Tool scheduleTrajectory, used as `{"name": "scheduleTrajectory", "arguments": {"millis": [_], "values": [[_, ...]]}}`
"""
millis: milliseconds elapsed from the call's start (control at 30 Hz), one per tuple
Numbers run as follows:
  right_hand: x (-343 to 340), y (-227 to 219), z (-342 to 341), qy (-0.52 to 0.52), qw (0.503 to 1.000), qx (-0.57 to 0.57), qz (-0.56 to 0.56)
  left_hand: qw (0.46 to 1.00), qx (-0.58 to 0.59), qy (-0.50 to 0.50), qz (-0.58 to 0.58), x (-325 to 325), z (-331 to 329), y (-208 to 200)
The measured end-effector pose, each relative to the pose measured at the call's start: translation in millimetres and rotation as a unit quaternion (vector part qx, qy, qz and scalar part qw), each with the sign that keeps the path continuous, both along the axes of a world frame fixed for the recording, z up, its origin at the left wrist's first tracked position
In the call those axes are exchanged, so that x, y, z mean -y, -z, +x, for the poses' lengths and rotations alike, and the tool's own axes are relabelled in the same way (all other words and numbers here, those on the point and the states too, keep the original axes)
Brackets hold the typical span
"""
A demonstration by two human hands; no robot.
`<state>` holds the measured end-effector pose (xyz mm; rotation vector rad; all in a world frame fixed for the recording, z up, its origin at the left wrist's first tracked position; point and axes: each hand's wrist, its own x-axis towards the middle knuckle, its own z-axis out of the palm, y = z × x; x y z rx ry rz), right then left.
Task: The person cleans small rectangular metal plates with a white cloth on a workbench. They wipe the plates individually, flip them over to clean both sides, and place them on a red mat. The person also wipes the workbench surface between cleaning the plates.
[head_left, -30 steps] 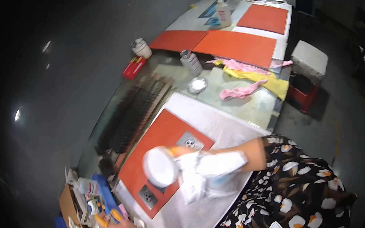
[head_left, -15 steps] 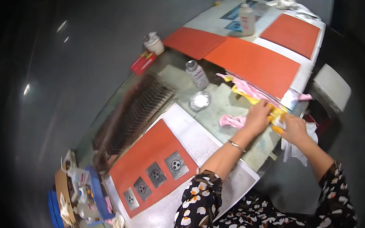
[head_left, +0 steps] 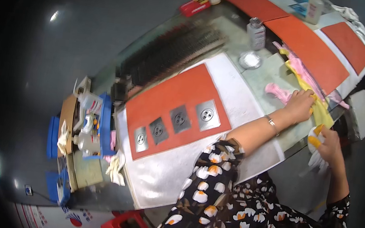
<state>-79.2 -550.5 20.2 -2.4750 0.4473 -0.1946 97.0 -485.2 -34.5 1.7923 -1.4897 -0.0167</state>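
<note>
we see the white cloth (head_left: 316, 159) hanging from the right hand (head_left: 330, 146), its fingers curled around it. the left hand (head_left: 300, 105), half closed, meets the yellow cloth (head_left: 323, 117); we cannot tell whether it grips. a loose pinch could drop the white cloth; tugging the yellow could drag the pink cloth (head_left: 304, 74) beyond the left hand.

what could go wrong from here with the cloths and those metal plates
The white cloth in the right hand hangs beyond the edge of the table, so it could drop if the grip loosens.

The patterned left sleeve is close to a corner of the orange mat and might nudge the nearest metal plate.

The grey bottle stands near the far end of the pink and yellow cloths; a careless sweep of them could tip it.
</note>
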Motion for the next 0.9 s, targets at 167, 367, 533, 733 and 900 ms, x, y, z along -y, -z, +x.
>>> {"name": "scheduleTrajectory", "arguments": {"millis": [167,367,533,733,900], "values": [[-91.6,-38.1,59.9,-0.156,0.983,0.061,0.075,0.999,0.009,-0.043,0.022,-200.8,-9.7,-29.0],[-197.0,-7.0,204.4,-0.251,0.963,-0.003,-0.094,0.955,0.048,-0.251,0.15,-382.6,-19.3,-27.3],[-226.6,29.5,245.1,-0.221,0.962,-0.067,-0.144,0.923,0.073,-0.306,0.222,-442.4,-15.4,-19.6],[-260.2,-4.9,187.4,-0.359,0.903,-0.175,-0.162,0.936,0.055,-0.279,0.209,-466.7,-9.8,-17.1],[-301.7,9.2,274.7,-0.273,0.953,-0.037,-0.124,0.94,0.047,-0.278,0.192,-469.6,-7.3,-16.9]]}}
